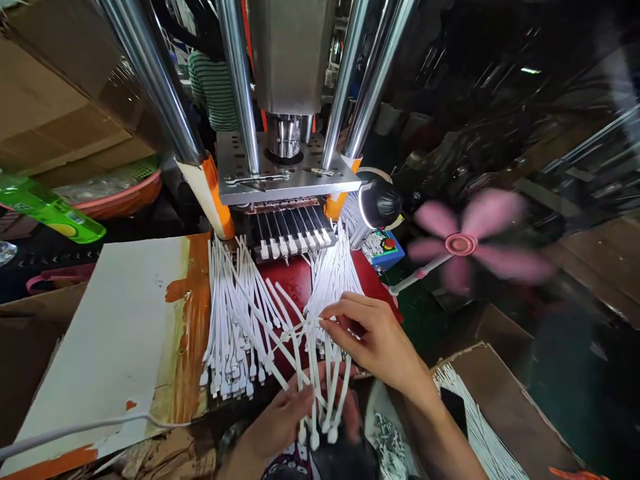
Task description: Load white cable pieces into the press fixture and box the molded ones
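Observation:
Several short white cables (314, 393), with small moulded connectors at their lower ends, run through my left hand (287, 413). Its thumb lies over them and its fingers curl behind. Just above, my right hand (373, 333) pinches a thin white branched strip (303, 325) between thumb and forefinger, where it crosses the cables. How the strip joins the cables is too small to tell. One bundle of white cables (230, 327) lies on the left of the red machine bed (290, 277); another cable bundle (340, 267) lies on the right, partly behind my right hand.
Ahead stands a press with steel posts (240, 87), a metal plate (295, 177) and a mould (295, 233) holding a row of white connectors. A pink fan (460, 243) and a lamp (377, 203) are right. A cardboard box (500, 393) holds cables. A white board (110, 333) lies left.

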### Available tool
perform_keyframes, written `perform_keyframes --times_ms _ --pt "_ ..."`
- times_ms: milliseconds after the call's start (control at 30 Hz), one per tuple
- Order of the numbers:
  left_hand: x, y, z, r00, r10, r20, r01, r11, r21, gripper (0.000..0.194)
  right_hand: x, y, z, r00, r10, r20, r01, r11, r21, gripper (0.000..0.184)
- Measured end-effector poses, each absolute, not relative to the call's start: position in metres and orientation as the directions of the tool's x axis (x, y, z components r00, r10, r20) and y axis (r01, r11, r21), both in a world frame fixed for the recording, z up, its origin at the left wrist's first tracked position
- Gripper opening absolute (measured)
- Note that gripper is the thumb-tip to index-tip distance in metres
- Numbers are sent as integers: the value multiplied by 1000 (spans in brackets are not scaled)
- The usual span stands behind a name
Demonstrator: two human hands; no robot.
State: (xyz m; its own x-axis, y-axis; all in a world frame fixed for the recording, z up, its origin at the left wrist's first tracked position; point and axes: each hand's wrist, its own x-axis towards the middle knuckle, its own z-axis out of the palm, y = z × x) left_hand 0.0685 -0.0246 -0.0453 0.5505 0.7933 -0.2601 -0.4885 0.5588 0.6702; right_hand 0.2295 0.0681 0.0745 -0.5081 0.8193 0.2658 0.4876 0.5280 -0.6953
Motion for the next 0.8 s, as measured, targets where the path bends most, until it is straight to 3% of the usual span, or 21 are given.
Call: perform_keyframes --times_ms 67,167,233,300,400,500,567,633,700,800 --pt "71 -24 -38 534 784 -317 -438 577 690 50 235 74 65 -382 857 345 520 508 -687 12" --pt "66 -21 -29 573 750 -330 -369 596 713 51 264 82 37 208 812 546 558 360 -748 15" --pt "61 -19 -25 638 707 -304 -328 607 724 51 301 77 8 572 659 488 481 212 -851 27" --pt "56 -20 -24 702 659 -270 -296 615 731 50 344 56 -24 689 657 306 412 -7 -911 40" --pt "48 -20 -25 763 611 -210 -271 599 754 43 391 5 -64 653 751 -94 438 -477 -762 45" --pt "37 -17 -25 818 561 -125 -228 517 825 35 383 -39 -80 467 787 -404 306 -572 -761 56" --pt "27 -10 -21 874 482 -64 -179 441 879 37 345 -48 -78 134 835 -533 79 -545 -834 67" --pt "11 -2 -13 931 363 -42 -91 341 936 42 294 -40 -67 -226 825 -518 -192 -559 -807 76" --pt "-12 3 -4 954 286 -88 28 206 978 45 240 -20 -53 -473 780 -409 -387 -601 -699 84" --pt "-59 -3 6 860 447 -246 268 14 963 39 169 19 -33 -644 683 -344 -392 -681 -619 68"
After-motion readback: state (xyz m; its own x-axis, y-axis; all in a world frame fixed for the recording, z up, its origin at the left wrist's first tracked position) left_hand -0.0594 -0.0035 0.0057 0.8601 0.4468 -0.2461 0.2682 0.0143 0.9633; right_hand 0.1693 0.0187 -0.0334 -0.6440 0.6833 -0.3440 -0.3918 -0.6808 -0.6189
